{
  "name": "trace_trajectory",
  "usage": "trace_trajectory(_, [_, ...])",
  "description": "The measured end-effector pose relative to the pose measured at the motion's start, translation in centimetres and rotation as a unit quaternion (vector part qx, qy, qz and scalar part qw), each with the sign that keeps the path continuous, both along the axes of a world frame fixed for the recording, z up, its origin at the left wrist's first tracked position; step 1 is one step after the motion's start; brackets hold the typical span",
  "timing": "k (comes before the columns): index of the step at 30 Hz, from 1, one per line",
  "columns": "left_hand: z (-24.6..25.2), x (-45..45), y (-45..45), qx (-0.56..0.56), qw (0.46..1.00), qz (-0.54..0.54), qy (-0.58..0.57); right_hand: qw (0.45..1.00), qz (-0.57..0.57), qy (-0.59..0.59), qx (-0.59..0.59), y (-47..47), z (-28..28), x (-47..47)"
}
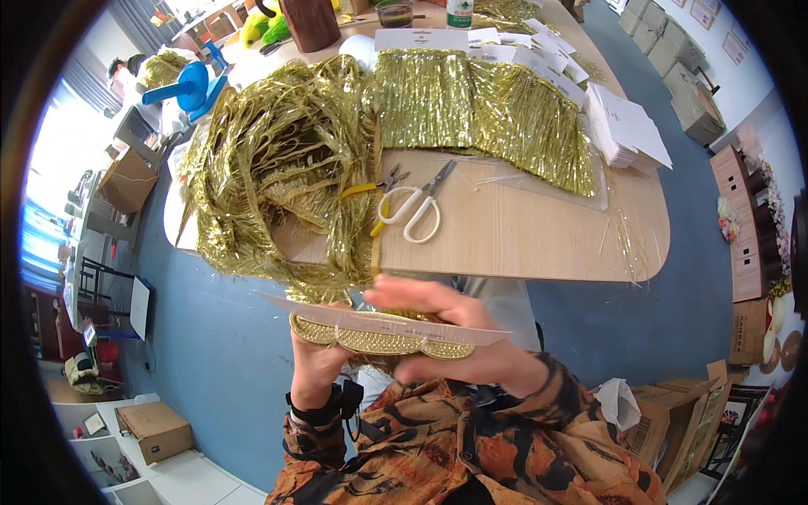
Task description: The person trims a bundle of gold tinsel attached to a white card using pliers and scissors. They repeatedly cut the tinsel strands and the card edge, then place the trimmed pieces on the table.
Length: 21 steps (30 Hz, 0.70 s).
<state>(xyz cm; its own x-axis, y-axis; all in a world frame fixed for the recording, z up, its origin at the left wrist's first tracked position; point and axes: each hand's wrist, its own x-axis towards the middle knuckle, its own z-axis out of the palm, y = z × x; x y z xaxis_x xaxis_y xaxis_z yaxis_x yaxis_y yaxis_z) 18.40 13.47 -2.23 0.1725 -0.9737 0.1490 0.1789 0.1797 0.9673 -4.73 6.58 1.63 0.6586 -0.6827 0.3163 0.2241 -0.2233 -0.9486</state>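
Observation:
My left hand [319,356] holds a bundle of gold metallic fringe trim [379,338], gripping it at its left end. The coiled woven heading faces me, and a white printed card [404,324] runs along it, fastened by small clear ties. Around the right part of this bundle is my right hand [470,325], blurred, fingers above and thumb below; whether it presses on the bundle is unclear. Past my hands, a large loose heap of gold fringe [278,151] spills over the table's near edge. White-handled scissors [416,208] lie beside yellow-handled pliers [385,196], which the fringe partly covers.
Carded gold fringe packs [423,95] overlap at the table's far side, some over clear plastic. A stack of white cards [625,129] sits at the table's right edge. A blue spool holder [189,91], a brown pitcher [309,25] and a bottle [459,14] stand farther back.

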Motion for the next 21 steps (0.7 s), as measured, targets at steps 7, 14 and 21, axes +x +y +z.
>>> trace_trajectory(7, [-4.0, 5.4, 0.8, 0.11, 0.992, -0.055, 0.004, 0.992, -0.042, -0.042, 0.109, 1.3, -1.7, 6.6])
trace_trajectory(14, [-7.0, 9.0, 5.0, 0.205, 0.978, -0.04, 0.002, 0.997, -0.01, -0.076, 0.013, 1.9, -3.5, 11.5])
trace_trajectory(21, [-9.9, 8.3, 5.2, 0.125, 0.968, 0.213, 0.05, 0.985, -0.054, -0.11, 0.121, 2.7, -3.1, 12.0])
